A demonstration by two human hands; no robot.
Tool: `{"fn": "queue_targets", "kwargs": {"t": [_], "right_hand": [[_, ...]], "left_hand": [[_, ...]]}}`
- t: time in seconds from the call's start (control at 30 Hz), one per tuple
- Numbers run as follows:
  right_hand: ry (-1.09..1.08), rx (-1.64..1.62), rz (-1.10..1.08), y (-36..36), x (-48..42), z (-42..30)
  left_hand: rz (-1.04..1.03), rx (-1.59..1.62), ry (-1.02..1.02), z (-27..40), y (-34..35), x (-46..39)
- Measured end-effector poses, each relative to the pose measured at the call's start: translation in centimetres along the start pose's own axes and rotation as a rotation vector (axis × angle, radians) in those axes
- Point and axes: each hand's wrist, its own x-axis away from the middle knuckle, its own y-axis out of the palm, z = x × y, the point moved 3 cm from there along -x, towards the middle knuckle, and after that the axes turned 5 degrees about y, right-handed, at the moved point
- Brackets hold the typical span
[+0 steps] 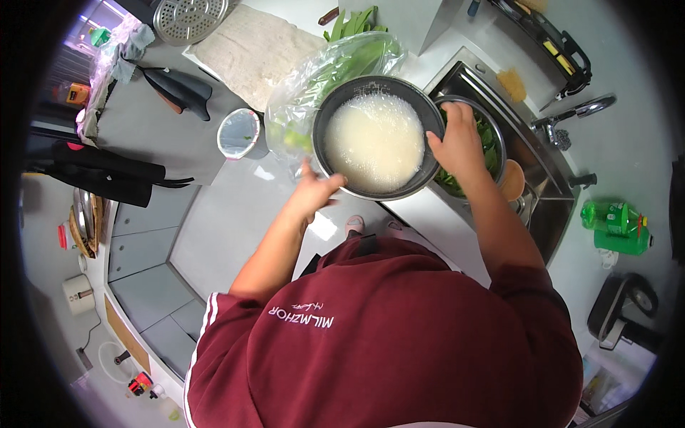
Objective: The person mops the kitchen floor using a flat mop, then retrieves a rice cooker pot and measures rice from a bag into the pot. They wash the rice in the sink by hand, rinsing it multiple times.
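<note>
A dark rice-cooker inner pot (pixel 319 124) with level marks on its wall is tilted before me, holding cloudy, foamy white liquid (pixel 374 142). My right hand (pixel 459 140) grips its right rim, thumb at the rim and fingers outside. At the lower-left rim is my left hand (pixel 314 191), blurred, with fingers spread; whether it bears on the pot is unclear. Partly behind my right hand, a metal bowl (pixel 503 142) of green leaves (pixel 488 143) sits at the sink (pixel 546 224). Beyond the pot lies a clear plastic bag (pixel 299 96) with leafy greens (pixel 356 69).
A lined bin (pixel 239 134) stands on the floor to the left. On the counter lies a beige cloth (pixel 257 51) beside a perforated steamer plate (pixel 190 18). At the right are a faucet (pixel 580 109), a yellow sponge (pixel 512 84) and green bottles (pixel 615 219). A wooden-coloured round object (pixel 512 180) rests by the bowl.
</note>
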Motion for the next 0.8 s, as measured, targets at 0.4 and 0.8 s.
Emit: {"fn": "queue_targets", "kwargs": {"t": [0.4,0.8], "right_hand": [[0.54,-0.213,-0.865,12.2,-5.7,-1.8],[0.873,-1.269,-0.958,11.2,-0.1,-5.1]], "left_hand": [[0.111,0.874,-0.568,1.5,8.2,-8.1],[0.014,1.377,-0.457,5.4,9.7,-6.1]]}}
